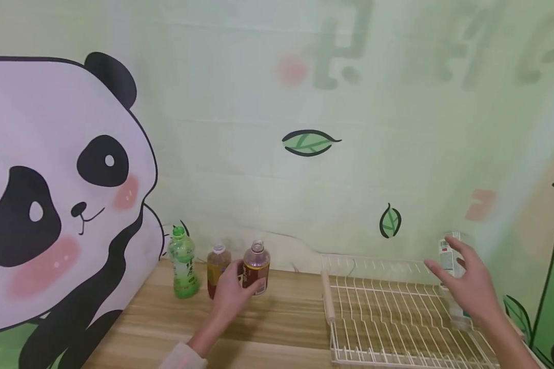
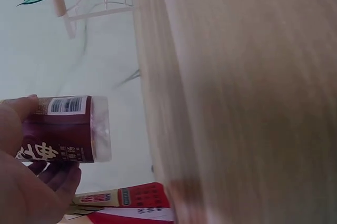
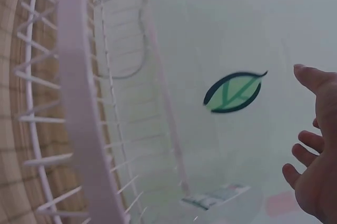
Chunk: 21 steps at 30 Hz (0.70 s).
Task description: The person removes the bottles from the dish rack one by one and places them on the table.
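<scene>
My left hand (image 1: 233, 289) grips a clear bottle with a dark red label (image 1: 257, 269), thumb on one side and fingers on the other. Its mouth has no cap. In the left wrist view, wall shows between the base of this maroon-labelled bottle (image 2: 66, 129) and the tabletop. Just left of it stands an amber-brown bottle (image 1: 217, 264), partly hidden by the hand. My right hand (image 1: 475, 282) hovers over the right part of a white wire rack (image 1: 383, 307), thumb and fingers spread. Behind those fingers, a clear bottle with a white label (image 1: 447, 256) stands at the rack.
A green bottle (image 1: 183, 269) stands farthest left on the wooden tabletop (image 1: 286, 328). The rack has a wooden handle (image 1: 328, 297) along its left side. Behind everything hangs a pale green wall covering (image 1: 240, 169) with a printed panda and leaves.
</scene>
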### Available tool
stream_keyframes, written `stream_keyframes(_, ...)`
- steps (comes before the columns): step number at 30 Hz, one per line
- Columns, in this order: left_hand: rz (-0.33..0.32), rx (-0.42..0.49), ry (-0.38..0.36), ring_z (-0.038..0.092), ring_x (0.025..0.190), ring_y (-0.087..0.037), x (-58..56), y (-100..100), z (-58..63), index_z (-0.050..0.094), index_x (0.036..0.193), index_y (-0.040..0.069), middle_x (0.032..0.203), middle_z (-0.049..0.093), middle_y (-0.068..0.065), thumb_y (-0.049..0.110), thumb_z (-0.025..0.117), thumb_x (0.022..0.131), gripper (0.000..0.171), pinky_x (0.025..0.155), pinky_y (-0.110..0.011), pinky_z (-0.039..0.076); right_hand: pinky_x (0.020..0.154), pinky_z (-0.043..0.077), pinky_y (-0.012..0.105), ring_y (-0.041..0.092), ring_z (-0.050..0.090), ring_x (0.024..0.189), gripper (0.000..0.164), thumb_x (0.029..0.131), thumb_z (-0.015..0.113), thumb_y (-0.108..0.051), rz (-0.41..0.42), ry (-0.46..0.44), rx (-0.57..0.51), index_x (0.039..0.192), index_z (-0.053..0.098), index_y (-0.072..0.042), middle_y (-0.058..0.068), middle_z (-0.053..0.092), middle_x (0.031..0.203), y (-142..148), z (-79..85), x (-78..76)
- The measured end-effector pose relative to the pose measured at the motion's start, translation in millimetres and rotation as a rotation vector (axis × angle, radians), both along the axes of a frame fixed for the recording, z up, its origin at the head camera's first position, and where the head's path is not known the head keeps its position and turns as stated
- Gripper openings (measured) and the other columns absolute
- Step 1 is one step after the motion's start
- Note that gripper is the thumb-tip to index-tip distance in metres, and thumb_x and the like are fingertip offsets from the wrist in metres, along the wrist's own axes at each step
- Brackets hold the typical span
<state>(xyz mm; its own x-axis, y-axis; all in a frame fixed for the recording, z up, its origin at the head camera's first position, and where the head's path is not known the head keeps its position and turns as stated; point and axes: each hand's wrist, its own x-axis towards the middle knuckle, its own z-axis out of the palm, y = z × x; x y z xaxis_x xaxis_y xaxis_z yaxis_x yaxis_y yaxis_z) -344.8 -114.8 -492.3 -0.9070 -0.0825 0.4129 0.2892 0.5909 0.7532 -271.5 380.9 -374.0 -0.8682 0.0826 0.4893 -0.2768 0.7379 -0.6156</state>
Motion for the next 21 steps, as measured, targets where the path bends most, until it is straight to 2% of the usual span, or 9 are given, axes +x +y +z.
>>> stream_keyframes(4, 0.012, -0.014, -0.038, 0.063, 0.124, -0.037, -0.5, -3, -8.4, 0.053, 0.143, -0.003, 0.137, 0.062, -0.021, 0.038, 0.088, 0.089, 0.076, 0.103, -0.054, 0.055, 0.100, 0.037, 0.081, 0.068, 0.033, 0.139, 0.089, 0.103, 0.069, -0.043, -0.062, -0.055, -0.037, 0.168, 0.022, -0.005, 0.029, 0.021, 0.171, 14, -12.0, -7.4)
stream_keyframes(10, 0.031, -0.009, -0.075, 0.061, 0.128, -0.040, 1.2, -3, -14.9, 0.051, 0.145, -0.004, 0.140, 0.059, -0.023, 0.035, 0.087, 0.090, 0.076, 0.104, -0.058, 0.054, 0.101, 0.037, 0.081, 0.069, 0.031, 0.139, 0.093, 0.103, 0.069, -0.047, -0.107, -0.098, -0.072, 0.167, 0.020, 0.000, 0.034, 0.020, 0.169, 27, -21.7, -12.3)
stream_keyframes(15, 0.023, -0.027, -0.077, 0.061, 0.128, -0.041, 0.6, -3, -20.5, 0.050, 0.146, -0.006, 0.139, 0.059, -0.025, 0.034, 0.085, 0.092, 0.076, 0.105, -0.058, 0.053, 0.102, 0.035, 0.082, 0.071, 0.031, 0.136, 0.098, 0.102, 0.068, -0.050, -0.173, -0.144, -0.093, 0.167, 0.016, 0.001, 0.038, 0.020, 0.166, 37, -28.9, -17.0)
stream_keyframes(21, 0.009, -0.037, -0.095, 0.059, 0.129, -0.042, -2.0, -3, -25.4, 0.048, 0.147, -0.006, 0.140, 0.058, -0.026, 0.032, 0.084, 0.093, 0.075, 0.106, -0.059, 0.052, 0.107, 0.028, 0.084, 0.067, 0.023, 0.145, 0.101, 0.101, 0.068, -0.050, -0.229, -0.177, -0.143, 0.167, 0.011, 0.002, 0.042, 0.016, 0.165, 51, -38.3, -20.8)
